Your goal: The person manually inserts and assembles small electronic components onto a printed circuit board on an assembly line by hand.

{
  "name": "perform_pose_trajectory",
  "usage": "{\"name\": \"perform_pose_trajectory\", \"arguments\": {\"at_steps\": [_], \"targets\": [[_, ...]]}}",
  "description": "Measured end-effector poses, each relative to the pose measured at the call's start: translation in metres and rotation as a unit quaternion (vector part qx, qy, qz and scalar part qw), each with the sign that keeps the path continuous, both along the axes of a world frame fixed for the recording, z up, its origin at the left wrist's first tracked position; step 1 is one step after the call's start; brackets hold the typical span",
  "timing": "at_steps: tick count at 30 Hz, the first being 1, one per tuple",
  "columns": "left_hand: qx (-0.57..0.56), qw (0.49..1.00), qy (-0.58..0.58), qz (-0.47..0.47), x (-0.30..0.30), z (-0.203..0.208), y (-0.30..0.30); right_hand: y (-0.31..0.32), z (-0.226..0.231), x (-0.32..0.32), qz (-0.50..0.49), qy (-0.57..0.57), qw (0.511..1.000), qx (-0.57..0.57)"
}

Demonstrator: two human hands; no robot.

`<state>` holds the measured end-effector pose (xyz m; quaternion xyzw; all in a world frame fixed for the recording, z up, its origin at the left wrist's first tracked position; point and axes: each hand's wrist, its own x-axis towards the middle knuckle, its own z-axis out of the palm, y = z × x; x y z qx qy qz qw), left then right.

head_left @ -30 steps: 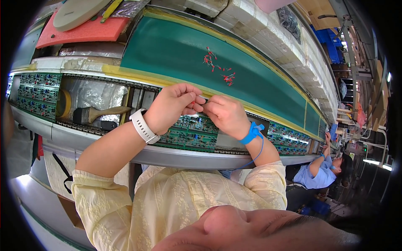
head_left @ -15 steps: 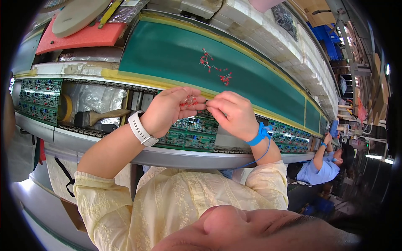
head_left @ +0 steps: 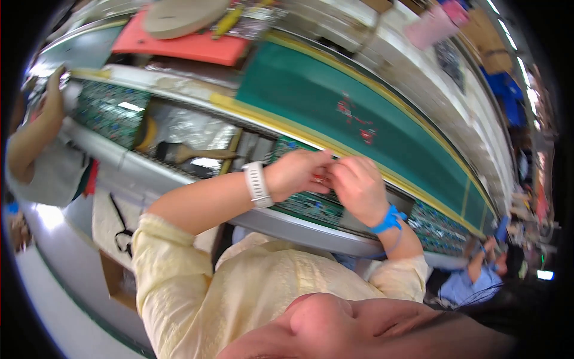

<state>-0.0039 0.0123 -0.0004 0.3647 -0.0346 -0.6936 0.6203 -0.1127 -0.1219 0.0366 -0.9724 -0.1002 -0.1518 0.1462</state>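
Observation:
My left hand [head_left: 297,175], with a white watch band [head_left: 258,185] at its wrist, is cupped around several small red LEDs [head_left: 320,178] with wire leads. My right hand [head_left: 362,189], wearing a blue wrist strap [head_left: 390,219], has its fingers pinched together at the left fingertips. Motion blur and the fingers hide what the right hand grips. Both hands are above a green circuit board [head_left: 314,207] on the conveyor rail. Beyond them, more red LEDs [head_left: 366,136] lie in loose clusters on the green mat [head_left: 299,81].
More circuit boards [head_left: 110,110] sit along the rail. A brush [head_left: 200,154] lies in the gap between boards. Past the mat's left end is red foam [head_left: 179,42] bearing a round disc [head_left: 182,17]. Another person's arm [head_left: 45,125] reaches in at left; someone in blue [head_left: 472,282] works at right.
The whole view has shifted and tilted. My right hand has closed in against the left fingers, and the left palm has turned so fewer LEDs show. A person's arm has appeared at left.

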Motion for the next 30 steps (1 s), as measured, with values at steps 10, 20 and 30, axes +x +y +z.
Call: {"name": "perform_pose_trajectory", "arguments": {"at_steps": [10, 20, 30], "targets": [[-0.040, 0.999, -0.030, -0.011, -0.003, 0.000, -0.002, 0.004, 0.005, -0.002, -0.055, 0.017, 0.993, 0.106], [-0.102, 0.992, -0.067, -0.040, 0.001, 0.004, -0.003, -0.007, 0.004, -0.004, -0.085, 0.042, 0.918, 0.385], [-0.039, 0.984, -0.174, 0.007, 0.017, 0.008, 0.000, -0.018, 0.015, -0.003, -0.052, 0.019, 0.952, 0.302]]}}
